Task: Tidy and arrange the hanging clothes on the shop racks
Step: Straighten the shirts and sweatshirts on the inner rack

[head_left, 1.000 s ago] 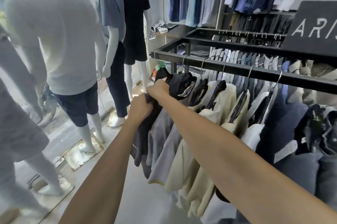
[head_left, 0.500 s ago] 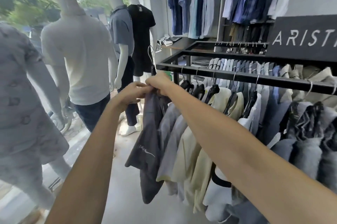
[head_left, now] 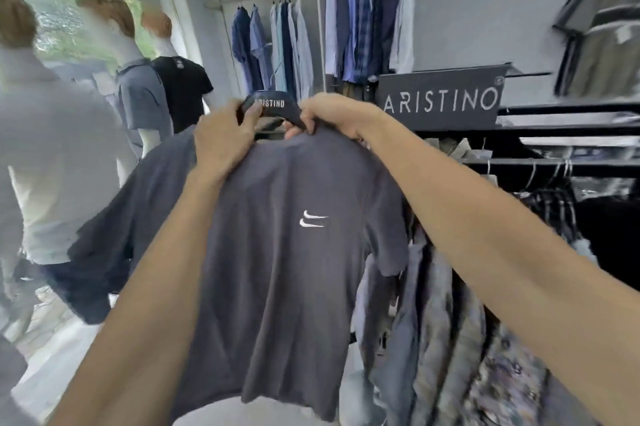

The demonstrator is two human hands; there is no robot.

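While three mannequins stand in a row at the far left by the window, a dark grey T-shirt is held up in the middle of the view, off the rack and facing the camera. It hangs flat from a black hanger printed with white letters, and a small white double-stroke logo shows on its chest. The left hand grips the shirt's left shoulder, its fingers curled over the left end of the hanger. The right hand is just beside it, fingers curled round the right end of the hanger at the collar. The hands are close together at the top, and the shirt drops between the two forearms. Behind them, blue and white shirts hang on the far wall. To the right a black sign stands above the dark rack rail. More shirts hang packed below it, near the T-shirt's right sleeve.
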